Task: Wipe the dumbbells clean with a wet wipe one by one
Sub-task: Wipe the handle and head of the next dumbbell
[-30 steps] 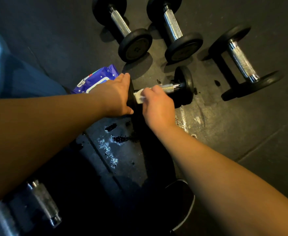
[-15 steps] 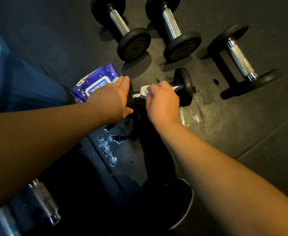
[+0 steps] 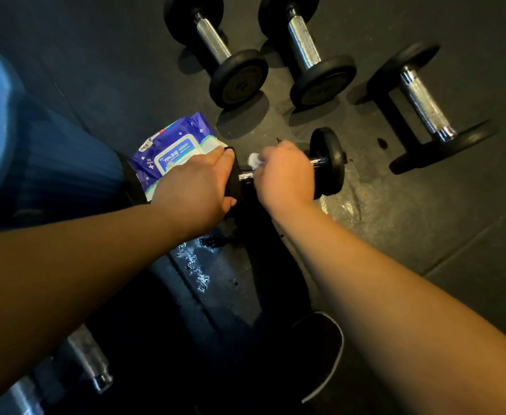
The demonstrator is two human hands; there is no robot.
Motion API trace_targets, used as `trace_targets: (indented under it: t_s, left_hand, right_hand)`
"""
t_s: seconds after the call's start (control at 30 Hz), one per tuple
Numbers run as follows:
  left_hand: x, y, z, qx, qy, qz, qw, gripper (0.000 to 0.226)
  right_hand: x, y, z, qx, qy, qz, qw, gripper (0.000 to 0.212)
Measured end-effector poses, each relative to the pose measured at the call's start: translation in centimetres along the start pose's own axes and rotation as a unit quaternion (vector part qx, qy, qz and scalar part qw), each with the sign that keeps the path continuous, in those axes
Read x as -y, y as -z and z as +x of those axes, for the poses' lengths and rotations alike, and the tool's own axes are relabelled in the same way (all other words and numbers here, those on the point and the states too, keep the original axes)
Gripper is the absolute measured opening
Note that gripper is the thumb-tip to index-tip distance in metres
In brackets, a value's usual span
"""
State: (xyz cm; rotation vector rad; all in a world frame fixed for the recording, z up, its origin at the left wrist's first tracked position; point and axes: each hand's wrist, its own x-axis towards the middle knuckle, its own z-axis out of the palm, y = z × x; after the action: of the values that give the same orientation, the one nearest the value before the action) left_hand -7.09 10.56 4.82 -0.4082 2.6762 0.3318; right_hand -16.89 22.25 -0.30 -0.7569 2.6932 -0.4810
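A small black dumbbell [image 3: 328,160] with a chrome handle lies on the dark rubber floor in the middle of the view. My left hand [image 3: 197,187] grips its near black weight plate, fingers curled over the rim. My right hand [image 3: 284,175] is closed around the handle, holding a white wet wipe [image 3: 254,160] against the chrome; a corner of the wipe sticks out at the thumb side. Only a short piece of handle shows on each side of my right hand.
Three larger dumbbells lie behind: one [image 3: 215,46], a second [image 3: 305,46], a third [image 3: 425,106] at the right. A purple wet-wipe pack [image 3: 171,148] sits left of my left hand. Wet patches [image 3: 194,265] mark the floor. Another chrome bar [image 3: 87,357] lies bottom left, a shoe [image 3: 323,354] below.
My right hand with the wipe has slid along the handle from the left end toward the far plate. The left hand has kept its grip on the near plate.
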Motion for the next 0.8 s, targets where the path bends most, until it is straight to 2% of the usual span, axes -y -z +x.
trace_targets:
  t_s: [0.07,0.17,0.27,0.37,0.5,0.57,0.67,0.8]
  left_hand:
    - [-0.2,0.0,-0.1,0.000,0.000,-0.002,1.000,0.083]
    - [-0.3,0.1,-0.4,-0.009,0.001,-0.016,1.000,0.078]
    - [-0.2,0.1,-0.7,-0.011,-0.009,-0.020,1.000,0.073]
    - [-0.1,-0.1,-1.1,-0.024,-0.016,-0.039,0.999,0.057]
    - [-0.4,-0.3,-1.7,-0.053,-0.017,-0.072,0.996,0.037]
    - [-0.5,-0.4,-1.8,-0.058,-0.021,-0.078,0.995,0.035]
    - [-0.4,-0.7,-1.8,-0.049,-0.011,-0.097,0.994,0.048]
    - [0.0,-1.1,-1.8,0.005,0.017,-0.114,0.993,0.099]
  right_hand:
    - [-0.4,0.3,0.1,-0.006,-0.018,0.003,1.000,0.023]
    - [1.4,-0.2,-1.4,0.041,0.050,0.010,0.998,0.018]
    - [0.7,-0.1,-1.3,0.022,0.017,0.006,1.000,0.020]
    - [-0.4,0.2,-1.3,-0.001,-0.027,0.014,1.000,0.021]
    - [1.0,-0.3,-3.1,0.055,0.030,0.029,0.998,0.019]
    - [0.4,-0.1,-3.2,0.045,0.018,0.012,0.999,0.018]
    - [-0.9,0.0,-3.4,0.007,-0.025,0.007,1.000,0.018]
    - [0.4,-0.8,-5.1,0.038,0.022,0.036,0.998,0.016]
